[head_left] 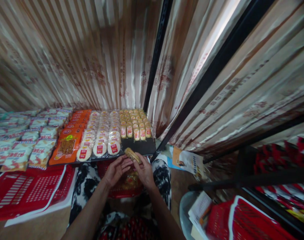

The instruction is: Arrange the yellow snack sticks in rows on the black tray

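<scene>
My right hand (144, 170) grips a small wrapped golden snack (132, 154) above the front edge of the black shelf (137, 146). Beside it my left hand (119, 170) is open, palm up, its fingers stretched toward the snack. Similar small wrapped snacks (138, 125) stand in rows at the shelf's right end. Left of them lie rows of round white wrapped crackers (114, 148). Below my hands, between my knees, a red basket (125, 192) holds more golden packets, partly hidden by my hands.
Orange snack packs (67, 143) and pale blue-white bags (43, 150) fill the shelf's left side. Red baskets stand at lower left (34, 193) and lower right (251, 220). A black metal post (189, 103) slants at the right. A pleated curtain (92, 56) hangs behind.
</scene>
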The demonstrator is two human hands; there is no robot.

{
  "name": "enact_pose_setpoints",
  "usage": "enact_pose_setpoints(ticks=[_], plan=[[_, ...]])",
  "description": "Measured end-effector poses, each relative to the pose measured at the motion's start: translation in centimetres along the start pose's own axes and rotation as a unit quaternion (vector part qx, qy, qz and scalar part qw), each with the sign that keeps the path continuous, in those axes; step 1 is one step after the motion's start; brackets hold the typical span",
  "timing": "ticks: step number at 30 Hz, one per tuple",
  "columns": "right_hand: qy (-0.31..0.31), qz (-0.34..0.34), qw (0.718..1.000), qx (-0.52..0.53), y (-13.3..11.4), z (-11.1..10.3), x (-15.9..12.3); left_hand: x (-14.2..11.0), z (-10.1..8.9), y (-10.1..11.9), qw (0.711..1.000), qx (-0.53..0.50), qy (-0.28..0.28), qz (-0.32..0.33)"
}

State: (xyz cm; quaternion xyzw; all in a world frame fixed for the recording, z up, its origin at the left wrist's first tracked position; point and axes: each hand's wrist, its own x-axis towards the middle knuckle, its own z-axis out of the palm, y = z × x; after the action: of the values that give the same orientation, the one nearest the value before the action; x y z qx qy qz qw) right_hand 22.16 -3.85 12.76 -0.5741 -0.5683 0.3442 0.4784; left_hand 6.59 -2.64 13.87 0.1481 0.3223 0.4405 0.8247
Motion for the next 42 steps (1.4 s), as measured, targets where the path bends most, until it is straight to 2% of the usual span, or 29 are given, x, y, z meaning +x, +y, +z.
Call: enact_pose_setpoints(ticks=[6,13,25,33,42], plan=[[-0.020,-0.017,1.000,0.005,-1.3,0.1,-0.6,-0.1,0.0,-0.2,1.000,-0.008,0.000,0.024],[-0.023,-0.029,0.999,-0.023,-1.5,0.6,-0.9,0.1,0.6,0.1,0.998,-0.037,0.011,0.051],[-0.031,-0.021,0.999,-0.007,-2.5,0.8,-1.0,0.3,0.9,0.4,0.998,-0.023,0.020,0.054],[-0.014,0.006,1.000,-0.021,-1.6,1.0,-1.3,0.4,0.4,-0.1,0.997,-0.043,0.051,0.033],[0.008,0.019,0.999,0.033,0.2,1.2,-1.4,0.2,0.4,-0.5,0.994,-0.088,0.059,0.007]])
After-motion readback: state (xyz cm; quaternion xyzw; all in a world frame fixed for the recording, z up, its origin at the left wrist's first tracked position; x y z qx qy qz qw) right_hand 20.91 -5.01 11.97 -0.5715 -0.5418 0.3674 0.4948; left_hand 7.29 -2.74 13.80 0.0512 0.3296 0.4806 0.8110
